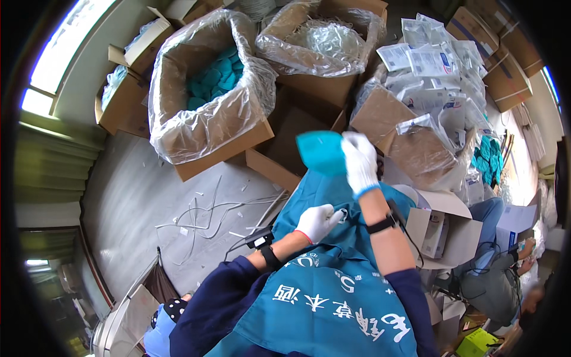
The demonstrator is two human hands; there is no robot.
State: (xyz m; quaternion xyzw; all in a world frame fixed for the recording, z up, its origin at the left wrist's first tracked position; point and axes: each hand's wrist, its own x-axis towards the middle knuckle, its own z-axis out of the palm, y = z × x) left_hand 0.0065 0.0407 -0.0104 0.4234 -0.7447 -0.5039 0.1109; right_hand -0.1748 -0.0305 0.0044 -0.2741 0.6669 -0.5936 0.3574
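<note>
My right hand, in a white glove with a blue cuff, is raised over my lap. Its fingers pinch the edge of a flat teal piece with rounded corners, which sticks out to the left. Lower and closer to me, my left hand wears a white glove with a red cuff. Thumb and fingers are closed on a small pale loop, whose kind I cannot make out. A teal apron covers my lap below both hands.
Ahead on the left, a plastic-lined carton holds many teal pieces. Another lined carton contains clear, stringy material. Clear printed packets are heaped at right. Loose pale strips litter the floor. Another person sits at lower right.
</note>
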